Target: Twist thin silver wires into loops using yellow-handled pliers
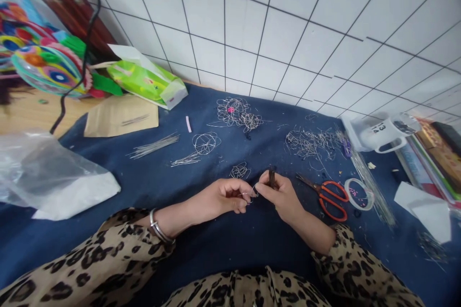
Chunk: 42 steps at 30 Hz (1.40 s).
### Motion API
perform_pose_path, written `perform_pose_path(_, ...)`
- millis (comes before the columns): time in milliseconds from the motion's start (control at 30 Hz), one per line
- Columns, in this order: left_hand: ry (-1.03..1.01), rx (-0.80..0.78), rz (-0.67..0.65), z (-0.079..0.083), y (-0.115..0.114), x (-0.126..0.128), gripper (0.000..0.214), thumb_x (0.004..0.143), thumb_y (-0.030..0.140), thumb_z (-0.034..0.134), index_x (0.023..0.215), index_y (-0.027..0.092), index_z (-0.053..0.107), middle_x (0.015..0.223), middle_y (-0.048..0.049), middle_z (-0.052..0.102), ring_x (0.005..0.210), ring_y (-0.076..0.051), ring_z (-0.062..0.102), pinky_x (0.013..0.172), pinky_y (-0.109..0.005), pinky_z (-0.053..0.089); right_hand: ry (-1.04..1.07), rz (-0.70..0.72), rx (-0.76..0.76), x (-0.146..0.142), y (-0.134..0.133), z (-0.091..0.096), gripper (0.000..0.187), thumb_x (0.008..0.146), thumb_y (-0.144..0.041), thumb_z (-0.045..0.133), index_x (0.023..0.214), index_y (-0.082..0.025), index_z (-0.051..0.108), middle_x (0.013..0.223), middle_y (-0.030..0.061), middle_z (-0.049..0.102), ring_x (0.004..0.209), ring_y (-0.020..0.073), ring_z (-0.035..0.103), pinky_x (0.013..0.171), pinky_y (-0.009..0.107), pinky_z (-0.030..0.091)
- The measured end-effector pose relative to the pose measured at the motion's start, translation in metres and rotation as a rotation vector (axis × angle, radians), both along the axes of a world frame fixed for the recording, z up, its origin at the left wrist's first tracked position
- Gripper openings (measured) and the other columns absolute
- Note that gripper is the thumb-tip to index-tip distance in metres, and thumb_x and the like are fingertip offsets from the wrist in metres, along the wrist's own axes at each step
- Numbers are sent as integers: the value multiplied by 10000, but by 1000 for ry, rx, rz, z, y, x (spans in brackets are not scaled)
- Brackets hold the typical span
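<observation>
My left hand (225, 195) is closed, pinching a thin silvery wire (248, 194) between thumb and fingers. Close beside it, my right hand (284, 196) pinches the same wire at the other side. A short dark tool (271, 178) pokes up between the right hand's fingers; its kind I cannot make out. Just beyond the hands lies a small coil of wire (239, 170). To the right of my right hand rest scissors with orange handles (333, 197), their blades pointing left.
Tangled wire (309, 144) and a wire bundle with a pink spot (234, 110) lie toward the tiled wall. Straight wires (154, 146) sit at left, near a plastic bag (54, 177). A white mug (385, 134) and a round dish of pink beads (359, 194) are at right.
</observation>
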State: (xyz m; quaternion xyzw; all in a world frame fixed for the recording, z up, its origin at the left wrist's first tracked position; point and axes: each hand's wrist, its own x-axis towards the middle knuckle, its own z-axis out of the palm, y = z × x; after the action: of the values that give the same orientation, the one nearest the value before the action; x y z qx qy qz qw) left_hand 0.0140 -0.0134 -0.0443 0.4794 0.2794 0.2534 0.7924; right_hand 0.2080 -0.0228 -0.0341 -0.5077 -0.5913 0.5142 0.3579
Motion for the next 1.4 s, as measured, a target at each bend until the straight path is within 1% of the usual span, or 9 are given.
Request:
perform_pose_path(133, 22, 35, -14, -1, -1, 0, 129, 769, 158, 597, 895, 139, 582, 841, -18, 576, 687, -100, 558, 673, -277, 478, -25, 26, 19, 0, -1, 1, 218, 769, -367, 574, 666, -179, 534, 680, -18, 511, 629, 101, 453, 621, 242, 362)
perform_pose_path(267, 37, 82, -28, -1, -3, 0, 127, 781, 137, 570, 908, 147, 583, 863, -24, 580, 733, -112, 567, 664, -257, 457, -38, 32, 48, 2, -2, 1, 208, 766, -353, 574, 660, -181, 526, 660, -27, 490, 612, 95, 434, 612, 237, 353)
perform_pose_path(367, 46, 86, -32, 1, -4, 1, 114, 784, 139, 566, 896, 141, 587, 847, -25, 584, 747, -119, 573, 662, -251, 445, -40, 33, 62, 2, -4, -1, 191, 767, -335, 571, 665, -181, 524, 665, -28, 485, 617, 94, 431, 613, 235, 351)
perform_pose_path(600, 27, 57, 1, 3, -6, 2, 136, 728, 178, 653, 839, 125, 596, 801, -11, 584, 711, -100, 536, 663, -235, 426, -81, 71, 110, 0, -3, -1, 168, 767, -294, 580, 658, -177, 528, 641, -39, 443, 607, 86, 406, 592, 227, 326)
perform_pose_path(833, 55, 62, 36, 7, -8, 1, 185, 697, 212, 694, 810, 118, 582, 757, -1, 582, 687, -91, 518, 668, -231, 415, -132, 98, 151, -3, -3, 1, 168, 759, -242, 574, 624, -174, 503, 620, -47, 398, 593, 81, 395, 577, 219, 317)
perform_pose_path(967, 88, 69, 22, 9, -9, 0, 189, 771, 284, 623, 848, 119, 572, 741, -17, 592, 678, -108, 540, 663, -255, 438, -149, 93, 166, -3, -3, 2, 164, 762, -236, 567, 625, -174, 501, 621, -46, 401, 597, 83, 398, 583, 220, 323)
perform_pose_path(1100, 97, 111, 19, 12, -9, -1, 206, 823, 317, 554, 876, 118, 563, 788, -38, 595, 697, -122, 566, 667, -274, 463, -151, 87, 174, -3, -4, 2, 173, 763, -244, 566, 620, -175, 499, 625, -43, 411, 610, 87, 409, 595, 223, 330)
perform_pose_path(1233, 100, 142, 55, 15, -10, 0, 228, 855, 340, 495, 925, 131, 554, 801, -38, 586, 686, -125, 567, 591, -251, 473, -132, 71, 151, -2, -5, 4, 169, 771, -250, 556, 628, -178, 502, 625, -41, 423, 603, 88, 406, 599, 225, 333)
perform_pose_path(1400, 183, 197, 123, 15, -10, 1, 276, 868, 363, 460, 912, 128, 598, 792, -48, 582, 640, -119, 546, 504, -218, 445, -73, 66, 87, 0, -6, 8, 159, 782, -282, 555, 670, -182, 502, 637, -41, 433, 600, 86, 395, 594, 227, 327)
